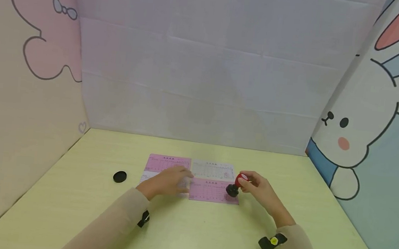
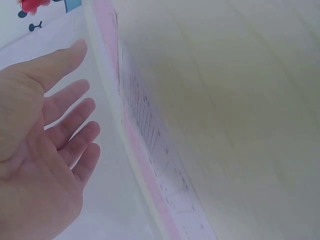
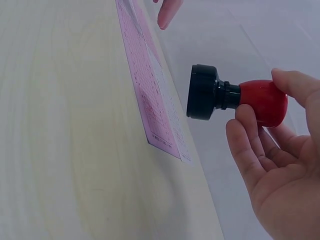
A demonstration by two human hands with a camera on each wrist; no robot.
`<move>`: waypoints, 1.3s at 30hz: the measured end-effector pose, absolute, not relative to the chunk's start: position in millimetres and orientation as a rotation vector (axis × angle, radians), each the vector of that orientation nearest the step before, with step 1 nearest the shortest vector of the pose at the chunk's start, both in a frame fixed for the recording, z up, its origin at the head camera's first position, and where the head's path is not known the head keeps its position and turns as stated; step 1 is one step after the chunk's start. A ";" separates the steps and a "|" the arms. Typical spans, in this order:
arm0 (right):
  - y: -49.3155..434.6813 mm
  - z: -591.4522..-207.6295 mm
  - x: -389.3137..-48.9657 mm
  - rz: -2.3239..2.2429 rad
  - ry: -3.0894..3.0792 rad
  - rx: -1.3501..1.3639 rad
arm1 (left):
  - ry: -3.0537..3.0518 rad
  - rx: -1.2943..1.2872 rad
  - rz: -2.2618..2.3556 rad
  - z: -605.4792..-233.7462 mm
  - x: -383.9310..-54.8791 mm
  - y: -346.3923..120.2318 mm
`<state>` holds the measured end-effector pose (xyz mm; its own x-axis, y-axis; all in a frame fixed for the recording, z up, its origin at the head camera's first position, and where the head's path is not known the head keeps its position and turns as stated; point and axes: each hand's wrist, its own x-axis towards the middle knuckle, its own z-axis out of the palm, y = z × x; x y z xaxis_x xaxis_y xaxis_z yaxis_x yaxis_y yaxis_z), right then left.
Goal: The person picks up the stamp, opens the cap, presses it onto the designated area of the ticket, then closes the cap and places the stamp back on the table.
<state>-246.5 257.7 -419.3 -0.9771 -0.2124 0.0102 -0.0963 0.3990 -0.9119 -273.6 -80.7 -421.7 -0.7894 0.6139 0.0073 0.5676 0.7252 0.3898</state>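
Note:
A stamp with a red knob and black base (image 3: 202,92) is held by my right hand (image 1: 259,191), thumb and fingers around the knob. In the right wrist view the stamp's flat face hangs apart from the paper. Below it in the head view lies a pink printed form (image 1: 206,190). My left hand (image 1: 171,181) hovers over the left part of the sheets, fingers spread and loosely bent, holding nothing. Partly hidden beneath it is a white form (image 1: 148,175). Another pink form (image 1: 157,163) and a white form (image 1: 213,170) with a faint reddish mark lie behind.
A round black cap (image 1: 119,177) lies on the pale wooden table (image 1: 71,208), left of the sheets. A white cloth wall (image 1: 203,81) stands behind the table's far edge. Side walls with cartoon animals rise left and right.

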 end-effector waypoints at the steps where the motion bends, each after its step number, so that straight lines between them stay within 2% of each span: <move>1: 258.3 -419.4 -246.3 -1.658 2.523 -0.281 | 2.804 0.951 0.582 -421.2 -274.4 -83.2; 11: 260.9 -419.7 -246.6 -1.705 2.463 -0.243 | 2.857 0.822 0.657 -414.4 -277.9 -116.1; 28: 263.7 -426.7 -249.9 -1.746 2.438 -0.214 | 2.908 0.709 0.734 -406.3 -273.8 -211.8; 39: 266.5 -425.2 -248.5 -1.763 2.407 -0.230 | 2.928 0.593 0.675 -413.0 -266.1 -256.7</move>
